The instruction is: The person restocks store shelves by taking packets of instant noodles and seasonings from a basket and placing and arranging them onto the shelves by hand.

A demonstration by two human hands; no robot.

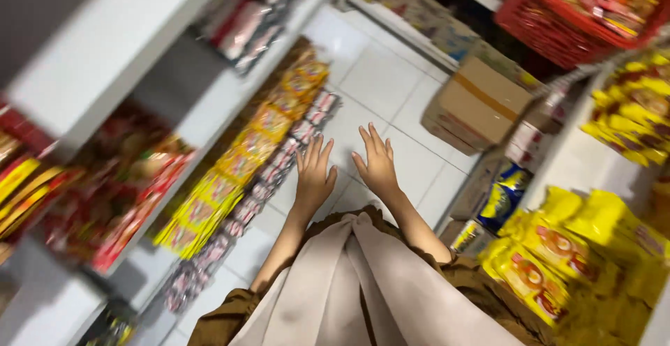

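My left hand [314, 175] and my right hand [377, 161] are both held out in front of me over the white tiled floor [380, 81], palms down, fingers spread, holding nothing. They hover side by side, a small gap between them. The left hand is nearest the row of yellow snack packets [244, 158] on the low left shelf. A beige cloth and brown sleeves cover my arms below. The picture is blurred.
White shelving [105, 32] with red and yellow packets runs along the left. Yellow packets [558, 248] fill shelves on the right. A cardboard box [478, 102] stands on the floor ahead right. A red basket [558, 25] of packets sits at top right.
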